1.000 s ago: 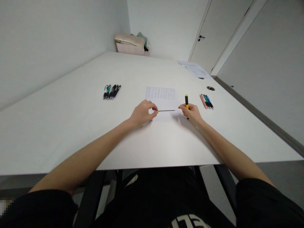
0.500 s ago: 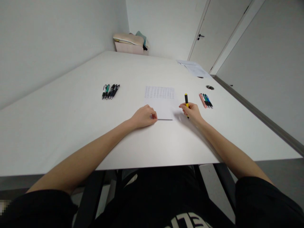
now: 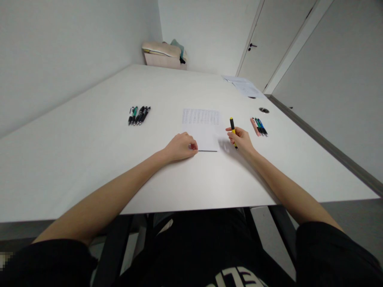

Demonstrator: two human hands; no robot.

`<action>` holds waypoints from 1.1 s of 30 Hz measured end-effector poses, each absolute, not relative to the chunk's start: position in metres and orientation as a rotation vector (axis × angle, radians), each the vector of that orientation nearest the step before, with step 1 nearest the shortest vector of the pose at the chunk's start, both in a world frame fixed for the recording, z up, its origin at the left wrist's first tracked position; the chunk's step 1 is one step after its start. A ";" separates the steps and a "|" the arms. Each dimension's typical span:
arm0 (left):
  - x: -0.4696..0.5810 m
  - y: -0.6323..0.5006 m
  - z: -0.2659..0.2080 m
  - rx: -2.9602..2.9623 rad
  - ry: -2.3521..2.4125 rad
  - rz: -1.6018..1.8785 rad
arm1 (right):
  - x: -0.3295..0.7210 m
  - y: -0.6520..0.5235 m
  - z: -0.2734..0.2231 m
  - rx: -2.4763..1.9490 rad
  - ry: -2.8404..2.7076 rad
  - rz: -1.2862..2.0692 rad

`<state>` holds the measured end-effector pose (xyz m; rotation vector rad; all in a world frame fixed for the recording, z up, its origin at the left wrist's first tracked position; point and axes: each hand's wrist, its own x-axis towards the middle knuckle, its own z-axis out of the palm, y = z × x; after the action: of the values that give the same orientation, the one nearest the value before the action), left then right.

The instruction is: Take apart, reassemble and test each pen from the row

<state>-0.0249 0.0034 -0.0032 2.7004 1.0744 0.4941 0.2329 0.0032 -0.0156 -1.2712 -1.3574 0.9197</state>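
My left hand [image 3: 181, 146], its fingers curled in, rests on the table at the lower left corner of a white sheet of paper [image 3: 203, 135]. Rows of small writing run across the top of the sheet. A thin dark line [image 3: 208, 151] lies along its bottom edge, starting at my left fingertips; I cannot tell what it is or whether the fingers pinch it. To the right of the sheet, my right hand [image 3: 241, 139] grips a yellow-and-black pen [image 3: 232, 125]. The pen stands nearly upright, its lower tip close to the table.
Several black and green pens [image 3: 139, 115] lie in a row on the left of the white table [image 3: 89, 151]. A pink item [image 3: 255, 126] and several blue and green pens [image 3: 261, 126] lie on the right. Farther back are loose papers [image 3: 243, 85] and a round grommet [image 3: 264, 110].
The pen in my right hand has tilted, its top moving slightly left, and the right fingers have shifted a little. My left hand stays in place.
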 end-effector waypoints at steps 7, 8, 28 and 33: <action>-0.023 0.002 -0.002 2.676 1.095 0.536 | 0.236 0.003 -0.018 -1.376 -1.503 0.794; -0.023 0.003 -0.003 2.674 1.097 0.553 | 0.236 0.003 -0.018 -1.399 -1.538 0.750; -0.011 -0.011 0.001 2.798 0.962 1.034 | 0.207 -0.022 0.002 -1.315 -2.465 -0.191; -0.009 -0.013 0.000 2.872 0.941 0.977 | 0.201 -0.025 0.004 -1.296 -2.527 -0.238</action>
<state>-0.0091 -0.0129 0.0003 2.8717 0.9410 0.9769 0.2006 -0.0252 0.0041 -1.2958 -2.5272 -0.2376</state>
